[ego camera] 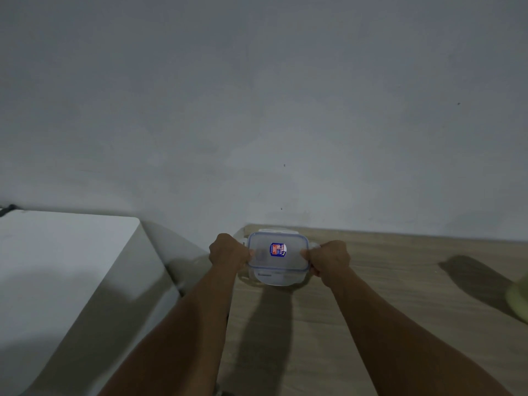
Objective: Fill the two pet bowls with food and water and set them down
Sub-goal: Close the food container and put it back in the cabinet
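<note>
Seen from above by a head-worn camera, two bare forearms reached forward to a small clear plastic container at the far left corner of a pale wooden table, close to a plain grey wall. The container was rectangular with rounded corners. Its see-through lid had a blue seal around the rim and a small blue and red label in the middle. The left hand gripped the container's left side and the right hand gripped its right side. Both hands had their fingers curled tightly around the edges, where the locking flaps sat, and their thumbs pressed onto the lid. It was not clear whether the container rested on the table or was held just above it, and its contents could not be made out. To the left of the table, and apart from it, was a white flat-topped surface with a dark cable at its far edge. A blurred pale green object lay at the right edge of the table.
</note>
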{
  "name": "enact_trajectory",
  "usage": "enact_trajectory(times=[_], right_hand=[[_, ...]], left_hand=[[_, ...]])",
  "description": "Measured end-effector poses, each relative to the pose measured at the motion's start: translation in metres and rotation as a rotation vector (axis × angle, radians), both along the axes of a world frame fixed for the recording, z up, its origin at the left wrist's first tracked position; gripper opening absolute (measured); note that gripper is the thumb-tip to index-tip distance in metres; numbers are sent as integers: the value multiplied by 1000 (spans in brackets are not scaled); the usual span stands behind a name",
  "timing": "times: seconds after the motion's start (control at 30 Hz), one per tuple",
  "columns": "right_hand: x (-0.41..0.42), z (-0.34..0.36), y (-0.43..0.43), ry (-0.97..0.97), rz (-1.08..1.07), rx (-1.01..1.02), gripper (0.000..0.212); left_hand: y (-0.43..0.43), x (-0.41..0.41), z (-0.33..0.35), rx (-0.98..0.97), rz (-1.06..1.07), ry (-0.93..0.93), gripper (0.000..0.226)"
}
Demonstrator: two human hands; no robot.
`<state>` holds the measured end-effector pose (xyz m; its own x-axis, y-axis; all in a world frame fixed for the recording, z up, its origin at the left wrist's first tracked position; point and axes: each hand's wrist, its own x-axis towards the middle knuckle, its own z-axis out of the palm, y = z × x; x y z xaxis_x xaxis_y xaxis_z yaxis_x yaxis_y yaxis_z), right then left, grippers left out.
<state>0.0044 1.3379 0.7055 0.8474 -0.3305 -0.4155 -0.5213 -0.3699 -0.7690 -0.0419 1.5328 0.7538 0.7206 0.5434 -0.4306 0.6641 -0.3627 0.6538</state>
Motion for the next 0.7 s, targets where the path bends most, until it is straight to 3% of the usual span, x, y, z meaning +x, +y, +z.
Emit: enact_trajectory(times=[0.07, 0.17, 0.4, 0.7], right_hand=[[8, -14, -4, 6, -10, 35, 73], [-20, 30, 6, -10, -28, 29, 62], [-31, 40, 17, -54, 33, -206, 45], [-19, 38, 13, 13, 31, -155, 46]], left_hand=[[0, 2, 0, -21, 9, 3, 44], [-1, 3, 0, -36, 26, 13, 43], [-5, 2, 6, -1, 21, -1, 41], [-1, 2, 6, -34, 61, 17, 40]])
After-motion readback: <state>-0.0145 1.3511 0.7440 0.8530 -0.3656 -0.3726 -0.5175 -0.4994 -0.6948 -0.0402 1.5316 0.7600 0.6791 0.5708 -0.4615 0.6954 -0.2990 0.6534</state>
